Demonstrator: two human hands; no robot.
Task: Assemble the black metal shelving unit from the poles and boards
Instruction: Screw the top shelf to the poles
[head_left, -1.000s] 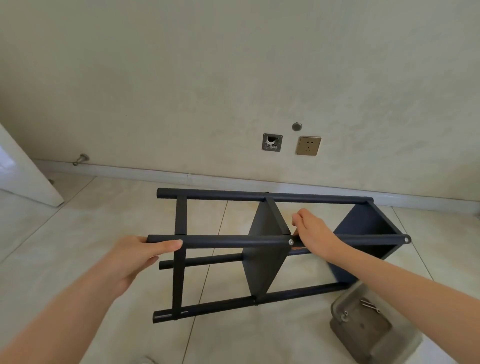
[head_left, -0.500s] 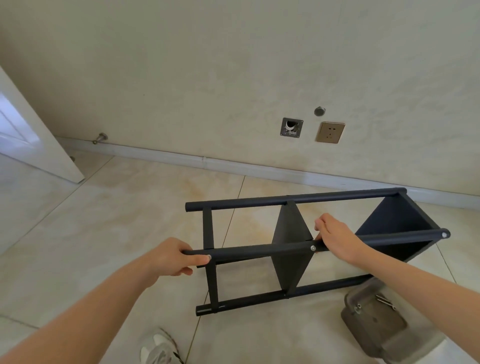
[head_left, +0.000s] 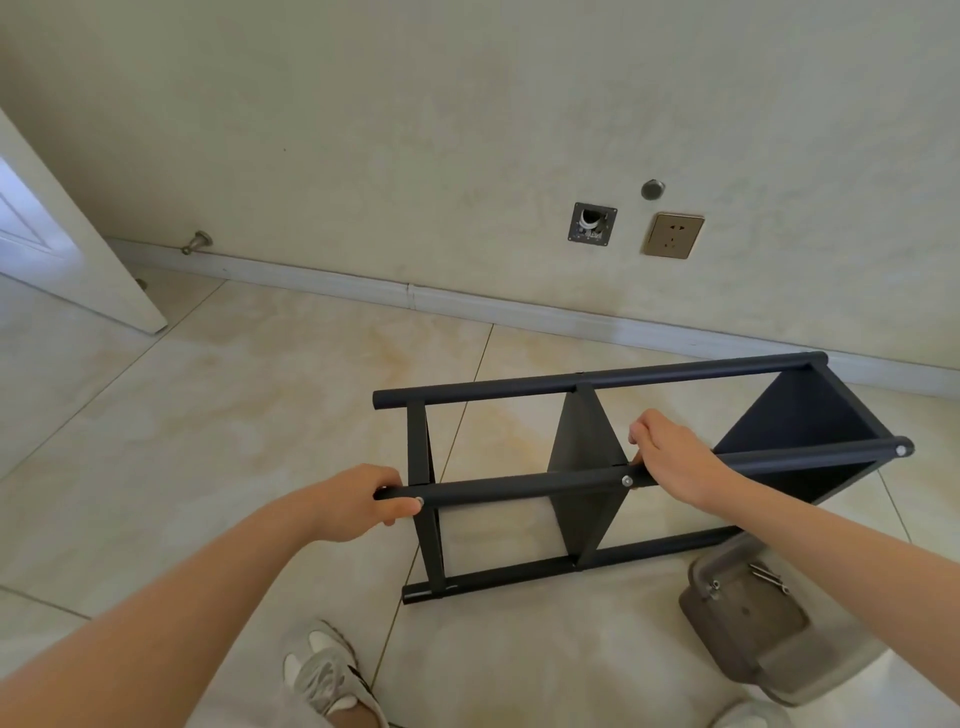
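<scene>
Since 1.0 s ago: the left hand (head_left: 358, 501) has gone from lying along the pole end to wrapping round it. The shelving unit (head_left: 587, 558) now sits lower below the wall socket (head_left: 674, 235) in the view and slants, its right end raised. A shoe (head_left: 327, 670) has come into view, far below-left of the socket.

Position: the unit lies on its side on the floor tiles, directly below the socket and clear of the skirting.

Hands: both grip the near upper pole (head_left: 519, 488).
- Left hand: fingers curled tight round the pole's left end, below-left of the socket.
- Right hand (head_left: 675, 462): fingers folded over the pole, just right of the middle board (head_left: 584, 467), almost straight below the socket.

Done, as seen:
- Three boards stand between the poles: a left one edge-on, the middle board, and the end board (head_left: 800, 415) below-right of the socket.
- A screw head (head_left: 627, 481) sits in the near pole at the middle board.
- Three poles are plain; the fourth is mostly hidden.

Left, by judgement: the frame looks essentially built. The unit is not yet stood upright. A grey tray (head_left: 737, 623), well below-right of the socket, holds loose hardware (head_left: 769, 574). I cannot tell whether these pieces are spares or still needed, nor how tight the joints are.
</scene>
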